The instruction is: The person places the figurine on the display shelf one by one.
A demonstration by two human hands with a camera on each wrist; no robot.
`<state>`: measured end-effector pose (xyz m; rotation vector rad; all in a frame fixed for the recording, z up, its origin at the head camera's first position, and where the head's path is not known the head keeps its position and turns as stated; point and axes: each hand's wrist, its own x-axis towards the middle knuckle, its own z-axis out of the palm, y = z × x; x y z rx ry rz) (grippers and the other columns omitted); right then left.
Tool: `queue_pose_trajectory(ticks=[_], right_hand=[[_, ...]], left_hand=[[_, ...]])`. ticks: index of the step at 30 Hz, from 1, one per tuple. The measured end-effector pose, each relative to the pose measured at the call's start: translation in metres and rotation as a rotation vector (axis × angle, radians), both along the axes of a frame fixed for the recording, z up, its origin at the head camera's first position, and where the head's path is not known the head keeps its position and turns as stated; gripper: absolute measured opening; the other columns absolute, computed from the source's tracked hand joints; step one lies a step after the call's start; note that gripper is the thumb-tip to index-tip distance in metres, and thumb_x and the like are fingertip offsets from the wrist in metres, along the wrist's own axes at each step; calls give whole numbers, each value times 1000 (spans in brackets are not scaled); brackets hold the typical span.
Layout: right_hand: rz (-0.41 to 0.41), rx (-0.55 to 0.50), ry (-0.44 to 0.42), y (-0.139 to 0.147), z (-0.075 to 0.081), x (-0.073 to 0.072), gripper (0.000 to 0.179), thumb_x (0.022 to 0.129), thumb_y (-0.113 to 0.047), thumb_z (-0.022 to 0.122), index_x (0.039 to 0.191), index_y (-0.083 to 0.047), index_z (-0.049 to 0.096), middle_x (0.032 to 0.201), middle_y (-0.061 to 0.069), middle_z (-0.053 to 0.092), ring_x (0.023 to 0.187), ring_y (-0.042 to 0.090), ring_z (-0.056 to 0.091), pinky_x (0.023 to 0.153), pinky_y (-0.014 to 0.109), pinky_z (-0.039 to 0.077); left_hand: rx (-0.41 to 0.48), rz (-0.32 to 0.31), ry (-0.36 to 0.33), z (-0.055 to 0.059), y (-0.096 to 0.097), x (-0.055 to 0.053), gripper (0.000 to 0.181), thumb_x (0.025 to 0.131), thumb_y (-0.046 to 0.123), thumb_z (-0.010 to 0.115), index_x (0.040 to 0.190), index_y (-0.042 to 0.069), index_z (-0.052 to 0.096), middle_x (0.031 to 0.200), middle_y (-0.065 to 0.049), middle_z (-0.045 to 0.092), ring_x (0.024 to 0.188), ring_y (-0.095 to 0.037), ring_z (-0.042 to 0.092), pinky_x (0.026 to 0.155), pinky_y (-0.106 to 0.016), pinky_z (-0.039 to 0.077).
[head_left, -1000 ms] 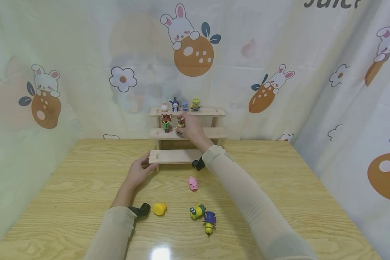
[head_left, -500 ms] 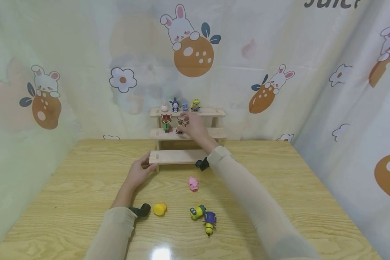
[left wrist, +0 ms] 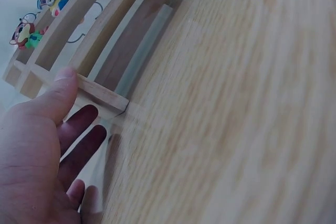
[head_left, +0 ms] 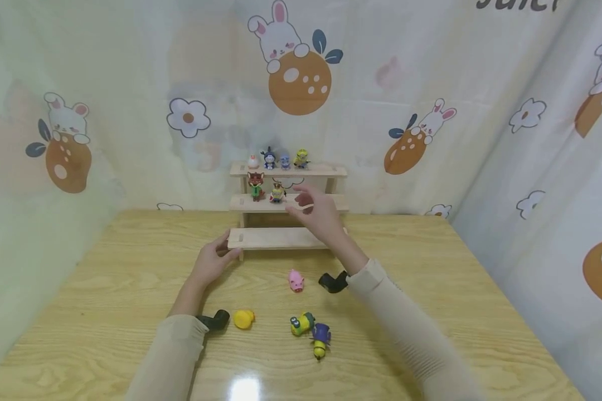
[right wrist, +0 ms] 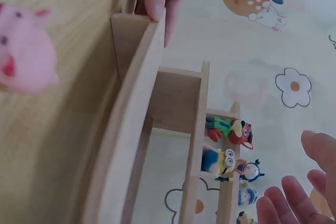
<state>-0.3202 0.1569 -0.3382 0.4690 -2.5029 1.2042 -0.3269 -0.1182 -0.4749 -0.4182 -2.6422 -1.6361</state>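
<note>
A three-step wooden display shelf (head_left: 276, 238) stands against the curtain. My left hand (head_left: 213, 262) holds the left end of its lowest step, thumb at the front edge and fingers behind; the left wrist view shows the thumb on the wood. On the middle step stand a fox figurine (head_left: 256, 187) and a yellow minion figurine (head_left: 277, 192). My right hand (head_left: 321, 216) is just right of the minion, apart from it, fingers loosely bent with nothing in them. In the right wrist view the minion figurine (right wrist: 224, 160) stands free of my right fingertips (right wrist: 291, 187).
Several small figurines, among them a minion (head_left: 301, 159), line the top step. On the table (head_left: 130, 334) lie a pink pig (head_left: 296, 281), a yellow duck (head_left: 243, 319), a green-and-yellow figurine (head_left: 302, 323) and a purple-and-yellow one (head_left: 321, 340). A black wrist mount (head_left: 333, 282) hangs by the right sleeve.
My right hand has let go of the minion figurine on the middle step and drawn back to the right and toward me. My left hand stays at the shelf's end.
</note>
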Motion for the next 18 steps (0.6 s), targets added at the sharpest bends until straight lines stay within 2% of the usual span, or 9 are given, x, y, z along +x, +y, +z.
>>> queue_pose_trajectory(ticks=[8,18], right_hand=[[-50,-29,2,9,-18,17,48,82,-25,75,126,-13,58,100,9,67,91,21,65,83,34,54],[-44,-51,-21,16,-32,21,50,84,-28,73,127,-10,56,101,9,67,88,19,65,79,33,56]], left_hand=[[-12,4,-8,2,0,0,76,89,40,64,150,10,28,125,-19,61,121,-33,54,105,-49,40],[-8,1,-1,0,0,-2,81,87,47,63,150,11,27,125,-19,60,122,-34,53,105,-50,40]])
